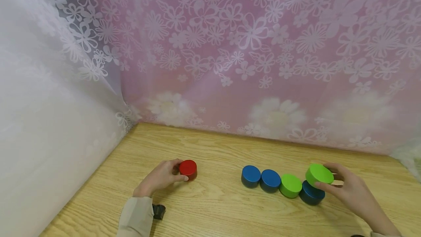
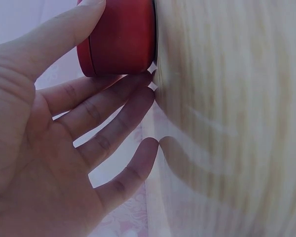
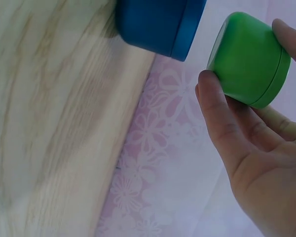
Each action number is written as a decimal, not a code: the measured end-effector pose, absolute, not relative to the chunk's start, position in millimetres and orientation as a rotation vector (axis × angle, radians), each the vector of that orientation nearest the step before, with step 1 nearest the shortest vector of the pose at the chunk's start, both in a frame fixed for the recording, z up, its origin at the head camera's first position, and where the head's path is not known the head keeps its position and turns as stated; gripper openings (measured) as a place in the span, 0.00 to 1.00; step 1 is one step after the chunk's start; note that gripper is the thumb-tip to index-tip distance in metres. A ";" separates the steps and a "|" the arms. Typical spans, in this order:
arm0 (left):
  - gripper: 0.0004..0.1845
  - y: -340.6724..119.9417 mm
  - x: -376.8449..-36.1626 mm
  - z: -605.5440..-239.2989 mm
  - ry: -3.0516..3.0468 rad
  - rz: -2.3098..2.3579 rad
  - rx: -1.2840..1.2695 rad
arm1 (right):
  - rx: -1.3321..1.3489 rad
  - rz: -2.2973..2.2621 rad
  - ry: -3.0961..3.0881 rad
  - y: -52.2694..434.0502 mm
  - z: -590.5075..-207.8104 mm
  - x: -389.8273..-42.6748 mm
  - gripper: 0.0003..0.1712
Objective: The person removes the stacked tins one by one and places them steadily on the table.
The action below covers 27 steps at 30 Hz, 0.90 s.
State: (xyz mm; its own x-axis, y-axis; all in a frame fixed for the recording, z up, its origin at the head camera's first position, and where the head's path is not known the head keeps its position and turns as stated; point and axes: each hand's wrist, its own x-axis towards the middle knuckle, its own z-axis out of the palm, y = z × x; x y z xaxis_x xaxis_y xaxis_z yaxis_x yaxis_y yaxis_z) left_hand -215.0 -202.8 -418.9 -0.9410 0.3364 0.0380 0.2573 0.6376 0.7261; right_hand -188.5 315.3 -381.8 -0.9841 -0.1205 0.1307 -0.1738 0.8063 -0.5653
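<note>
On the left part of the table, my left hand (image 1: 162, 175) holds a round red tin (image 1: 188, 169) between thumb and fingers. In the left wrist view that red tin (image 2: 121, 39) stands on the tabletop, and the other fingertips touch the wood. My right hand (image 1: 353, 189) grips a green tin (image 1: 319, 175), raised and a little tilted over a dark blue tin (image 1: 312, 194). The right wrist view has the green tin (image 3: 249, 59) pinched by thumb and fingers, apart from the blue tin (image 3: 160, 24).
Left of the dark blue tin, a second green tin (image 1: 291, 185), a blue tin (image 1: 270, 181) and another blue tin (image 1: 250, 176) form a row. A pink flowered curtain (image 1: 230, 65) hangs behind the wooden table (image 1: 204, 211); white cloth (image 1: 49, 120) borders the left side.
</note>
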 end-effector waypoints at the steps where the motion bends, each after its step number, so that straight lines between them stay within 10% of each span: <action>1: 0.27 -202.9 -214.6 -418.9 2.753 1.194 0.497 | 0.237 0.918 -2.901 316.3 -382.1 -188.3 0.44; 27: 0.27 -202.3 -212.5 -416.1 2.728 1.218 0.469 | 0.170 0.858 -2.922 343.4 -393.1 -183.9 0.43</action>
